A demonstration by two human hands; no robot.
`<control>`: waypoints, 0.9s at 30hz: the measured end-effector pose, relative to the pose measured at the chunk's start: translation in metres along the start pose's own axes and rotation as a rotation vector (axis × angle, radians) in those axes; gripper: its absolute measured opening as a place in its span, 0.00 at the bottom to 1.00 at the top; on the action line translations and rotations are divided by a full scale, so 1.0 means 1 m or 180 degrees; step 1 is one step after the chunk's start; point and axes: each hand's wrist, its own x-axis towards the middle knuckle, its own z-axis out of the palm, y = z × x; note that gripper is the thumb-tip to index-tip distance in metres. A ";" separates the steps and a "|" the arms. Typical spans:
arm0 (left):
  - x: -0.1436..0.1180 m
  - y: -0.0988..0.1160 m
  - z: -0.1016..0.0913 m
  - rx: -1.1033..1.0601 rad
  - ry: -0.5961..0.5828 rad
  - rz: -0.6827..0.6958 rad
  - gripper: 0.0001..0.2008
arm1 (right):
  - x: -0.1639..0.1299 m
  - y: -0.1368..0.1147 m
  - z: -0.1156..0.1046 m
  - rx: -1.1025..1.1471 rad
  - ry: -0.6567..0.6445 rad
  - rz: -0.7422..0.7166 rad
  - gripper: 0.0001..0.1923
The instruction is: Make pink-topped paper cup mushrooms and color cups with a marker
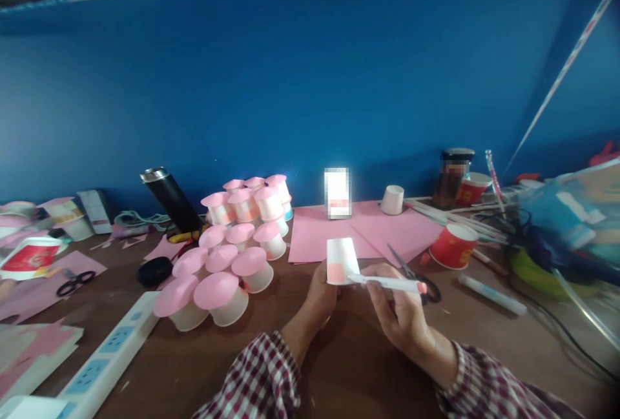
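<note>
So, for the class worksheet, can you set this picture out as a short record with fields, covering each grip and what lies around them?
Left grip: holds a white cup, pale orange patch low on its side
Right grip: holds a white pen, one end by the cup; contact unclear
To the left: cups with pink tops in a cluster; power strip
Beyond the hands: pink paper; small upside-down cup
To the right: red cup; loose marker

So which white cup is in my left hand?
The white cup with an orange patch, in your left hand; the grouped cups have pink discs on top, and the lone cup farther back looks plain.
</note>
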 end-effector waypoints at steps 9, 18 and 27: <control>-0.003 0.009 0.003 0.0046 0.0050 -0.0096 0.05 | -0.001 0.002 0.001 -0.0054 0.0040 -0.0075 0.07; -0.004 0.010 0.001 0.0136 -0.0034 -0.0003 0.07 | -0.001 0.002 0.001 -0.0119 0.0046 -0.0050 0.07; -0.003 0.003 0.000 0.0067 0.0000 -0.0020 0.07 | -0.001 0.004 0.002 -0.0026 0.0045 -0.0086 0.06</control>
